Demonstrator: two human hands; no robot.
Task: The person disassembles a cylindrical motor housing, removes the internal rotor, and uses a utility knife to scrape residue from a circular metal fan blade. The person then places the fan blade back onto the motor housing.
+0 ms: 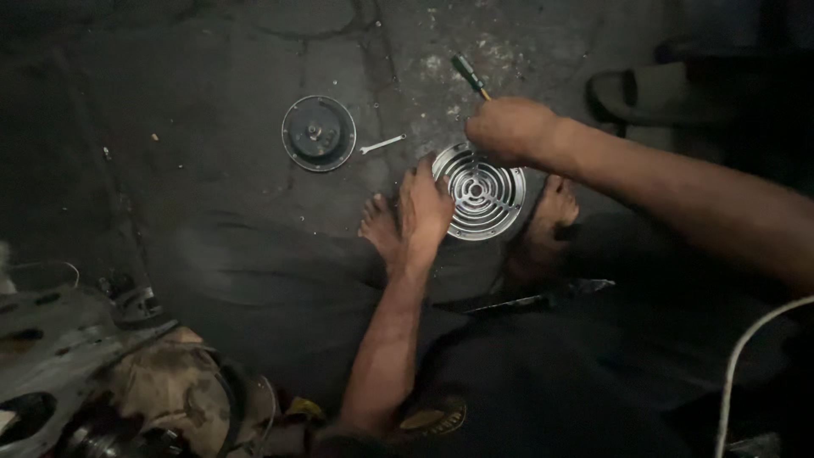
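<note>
Shiny grille [480, 192] sits flat on the floor [212, 102] between the feet, left hand [426, 206] pressed on its left rim, fingers spread. Right hand [511, 129] is fisted round a screwdriver [469, 76], handle tilting up-left, tip down on the grille's top. Dark disc [318, 132] and wrench [381, 144] lie off left.

The left hand [426, 206] lay palm down with fingers spread flat, its bare forearm running straight back toward the near edge. The right hand [511, 129] was curled in a closed fist farther off, knuckles up, its forearm stretching away to the right. Both bare feet rested between the hands.
</note>
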